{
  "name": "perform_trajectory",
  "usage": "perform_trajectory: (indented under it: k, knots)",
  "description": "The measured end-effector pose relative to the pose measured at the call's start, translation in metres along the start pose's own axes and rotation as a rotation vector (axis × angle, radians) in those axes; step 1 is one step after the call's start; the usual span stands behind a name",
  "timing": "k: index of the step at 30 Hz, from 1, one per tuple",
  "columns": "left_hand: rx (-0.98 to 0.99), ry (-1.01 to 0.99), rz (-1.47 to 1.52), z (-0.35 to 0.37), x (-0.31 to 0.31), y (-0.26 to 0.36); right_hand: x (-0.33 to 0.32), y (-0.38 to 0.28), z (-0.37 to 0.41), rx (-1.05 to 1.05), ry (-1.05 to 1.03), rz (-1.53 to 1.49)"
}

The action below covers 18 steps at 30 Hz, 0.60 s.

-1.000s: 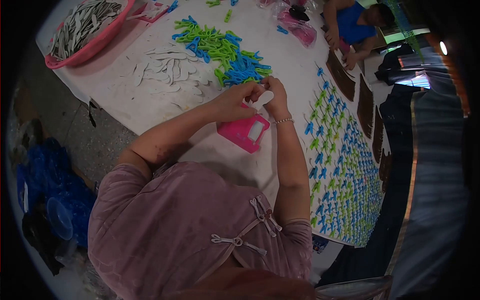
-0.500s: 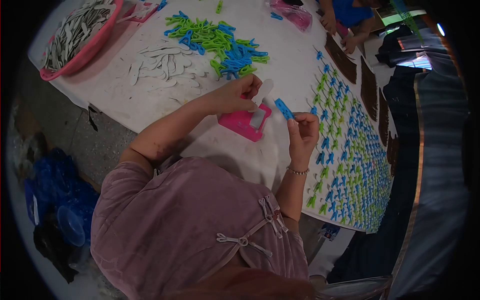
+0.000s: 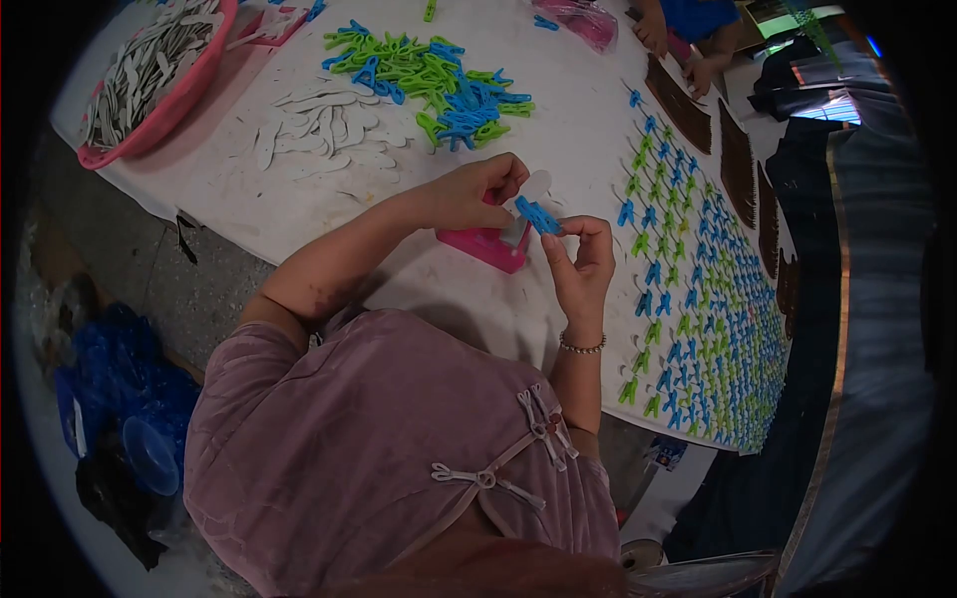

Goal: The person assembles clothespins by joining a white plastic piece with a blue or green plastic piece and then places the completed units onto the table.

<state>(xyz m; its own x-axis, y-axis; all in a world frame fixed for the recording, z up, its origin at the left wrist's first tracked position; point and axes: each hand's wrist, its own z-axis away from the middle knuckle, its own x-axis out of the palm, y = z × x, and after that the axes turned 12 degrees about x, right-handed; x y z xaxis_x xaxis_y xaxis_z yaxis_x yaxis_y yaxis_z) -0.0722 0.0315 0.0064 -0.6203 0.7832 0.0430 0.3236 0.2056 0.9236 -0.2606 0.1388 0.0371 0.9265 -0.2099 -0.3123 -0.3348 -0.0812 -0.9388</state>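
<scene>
My left hand (image 3: 480, 191) pinches a flat white piece (image 3: 536, 185) above a pink holder (image 3: 485, 245) on the table. From the right, my right hand (image 3: 583, 261) grips a blue clip (image 3: 537, 215) by one end. The clip's other end overlaps the white piece; whether it clamps it is too small to tell. Beyond my hands is a pile of green and blue clips (image 3: 439, 85), and left of it lie loose white pieces (image 3: 324, 130).
A pink basin (image 3: 164, 130) of white pieces stands at the far left. Rows of clips (image 3: 698, 299) cover the table's right side, beside brown strips (image 3: 736, 164). Another person's hands (image 3: 698, 72) are at the top right, near a pink bag (image 3: 583, 22).
My right hand has moved left with the blue clip, which now reaches the white piece. My left hand has stayed nearly in place, still pinching that piece.
</scene>
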Motion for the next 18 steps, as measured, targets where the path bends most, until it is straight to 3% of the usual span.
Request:
perform_trajectory:
  k: [7, 8, 12, 14, 16, 18]
  knots:
    - [-0.022, -0.023, -0.056, 0.001, 0.001, 0.003, -0.004, 0.002, 0.003, -0.001, -0.009, 0.112]
    - [-0.051, 0.011, -0.023, 0.0, 0.003, 0.003, -0.006, 0.001, 0.003, -0.124, 0.013, 0.215]
    - [0.057, 0.034, 0.008, -0.002, 0.005, 0.013, -0.028, 0.019, 0.028, -0.164, 0.267, 0.295]
    - [0.088, 0.044, 0.011, -0.002, 0.003, 0.012, -0.044, 0.029, 0.053, 0.412, 0.278, -0.139]
    - [0.056, 0.178, 0.028, -0.001, 0.001, 0.011, -0.058, 0.046, 0.079, 0.527, 0.368, -0.279]
    - [0.049, 0.175, 0.065, -0.002, 0.002, 0.011, -0.071, 0.06, 0.103, 0.632, 0.439, -0.426]
